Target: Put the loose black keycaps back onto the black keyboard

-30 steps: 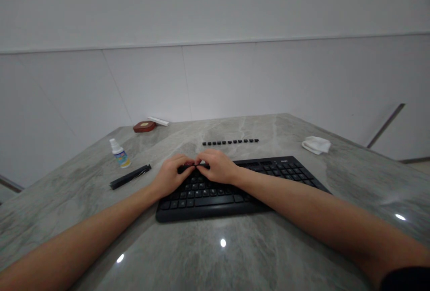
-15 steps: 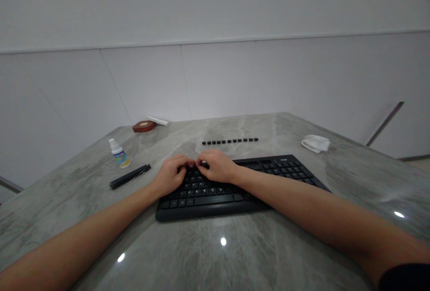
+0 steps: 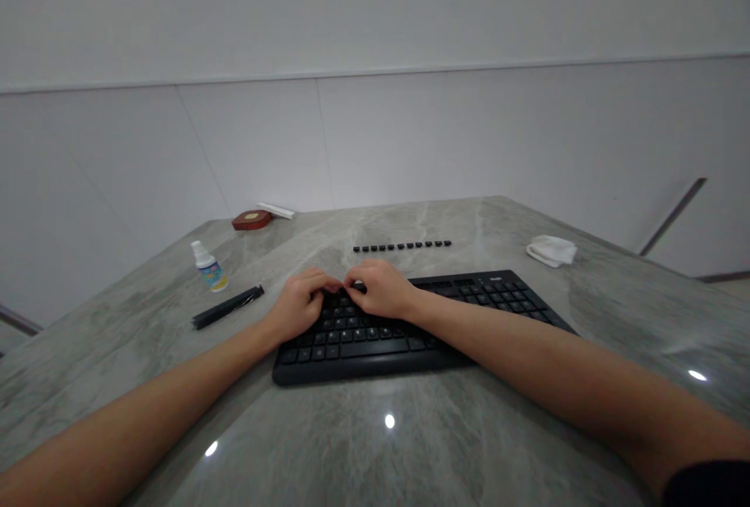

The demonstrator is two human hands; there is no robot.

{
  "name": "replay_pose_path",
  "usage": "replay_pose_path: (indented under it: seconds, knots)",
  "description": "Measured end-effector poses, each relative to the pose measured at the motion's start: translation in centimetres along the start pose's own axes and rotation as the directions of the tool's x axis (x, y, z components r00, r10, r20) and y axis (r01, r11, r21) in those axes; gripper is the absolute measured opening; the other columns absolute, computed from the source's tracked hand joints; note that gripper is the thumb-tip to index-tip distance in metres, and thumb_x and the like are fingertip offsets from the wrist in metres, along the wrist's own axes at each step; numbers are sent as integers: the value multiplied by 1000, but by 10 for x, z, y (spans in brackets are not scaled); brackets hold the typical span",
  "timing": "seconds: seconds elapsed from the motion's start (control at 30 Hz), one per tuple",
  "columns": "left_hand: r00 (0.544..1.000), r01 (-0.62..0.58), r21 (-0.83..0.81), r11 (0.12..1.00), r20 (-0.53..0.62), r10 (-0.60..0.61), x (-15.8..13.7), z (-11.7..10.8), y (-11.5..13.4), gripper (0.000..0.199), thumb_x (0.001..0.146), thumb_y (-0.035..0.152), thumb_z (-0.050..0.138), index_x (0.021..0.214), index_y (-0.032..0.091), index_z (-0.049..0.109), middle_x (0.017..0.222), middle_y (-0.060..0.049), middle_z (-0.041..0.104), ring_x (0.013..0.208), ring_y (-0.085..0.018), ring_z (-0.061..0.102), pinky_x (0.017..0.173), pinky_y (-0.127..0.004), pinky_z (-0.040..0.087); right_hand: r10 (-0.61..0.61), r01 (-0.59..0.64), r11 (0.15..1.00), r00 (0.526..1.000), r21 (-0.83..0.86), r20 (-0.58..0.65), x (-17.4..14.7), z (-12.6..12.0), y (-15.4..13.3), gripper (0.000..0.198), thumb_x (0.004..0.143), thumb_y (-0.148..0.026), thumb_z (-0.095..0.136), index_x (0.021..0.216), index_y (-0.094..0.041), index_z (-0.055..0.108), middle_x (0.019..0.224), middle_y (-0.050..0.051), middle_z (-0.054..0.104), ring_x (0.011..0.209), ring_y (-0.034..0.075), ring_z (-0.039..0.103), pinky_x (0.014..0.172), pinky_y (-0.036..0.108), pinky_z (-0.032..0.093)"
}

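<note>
A black keyboard [image 3: 375, 348] lies in front of me on the grey marbled table. Over its upper left keys, my left hand [image 3: 301, 304] is curled, fingertips down among the keys. My right hand [image 3: 380, 288] comes in from the other side, thumb and index finger pinched, its fingertips almost meeting those of the left. Whatever lies between the fingertips is too small and covered to make out. Behind the keyboard, several small black keycaps [image 3: 401, 246] form a straight row.
Left of the keyboard lie a black, narrow brush-like tool [image 3: 228, 307] and a white spray bottle [image 3: 209, 266] with a colourful label. A reddish-brown case [image 3: 251, 219] and a thin white object [image 3: 276, 211] rest at the back left. At the right is a folded white cloth [image 3: 551, 251].
Both hands stay at the same keys, with only slight shifts of the fingers. The keycap row and the other objects are unmoved.
</note>
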State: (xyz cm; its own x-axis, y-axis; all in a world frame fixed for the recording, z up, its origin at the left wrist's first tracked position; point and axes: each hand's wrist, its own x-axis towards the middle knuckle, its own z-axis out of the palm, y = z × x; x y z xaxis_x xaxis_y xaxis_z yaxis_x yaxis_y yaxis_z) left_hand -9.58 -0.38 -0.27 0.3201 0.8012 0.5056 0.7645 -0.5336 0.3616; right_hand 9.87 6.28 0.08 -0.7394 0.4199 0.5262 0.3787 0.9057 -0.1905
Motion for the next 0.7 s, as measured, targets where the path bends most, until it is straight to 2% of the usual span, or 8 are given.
replay_pose_path:
  seconds: [0.3, 0.5, 0.7]
  knots:
    - [999, -35, 29, 999, 4, 35, 0, -1, 2, 43, 69, -2, 36, 90, 18, 68, 82, -2, 65, 84, -17, 59, 81, -32, 49, -1, 1, 1000, 1000, 16, -7, -1, -1, 0, 10, 80, -18, 59, 80, -17, 68, 76, 4, 68, 74, 16, 58, 72, 27, 42]
    - [1000, -14, 42, 999, 4, 14, -1, -3, 5, 45, 70, -1, 35, 95, 19, 67, 93, -4, 65, 92, -17, 60, 86, -32, 49, 1, -1, 1000, 1000, -6, -19, -1, 1, 1, 10, 80, -18, 59, 80, -17, 68, 75, 5, 67, 73, 16, 58, 71, 27, 41]
    - [1000, -22, 49, 999, 6, 21, 0, -3, 6, 45, 71, 1, 36, 97, 19, 66, 94, -3, 67, 93, -17, 60, 89, -33, 49, 12, -13, 999, 1000, -48, -17, -1, 0, 0, 11, 81, -19, 58, 81, -18, 69, 73, 5, 67, 72, 17, 57, 68, 27, 40]
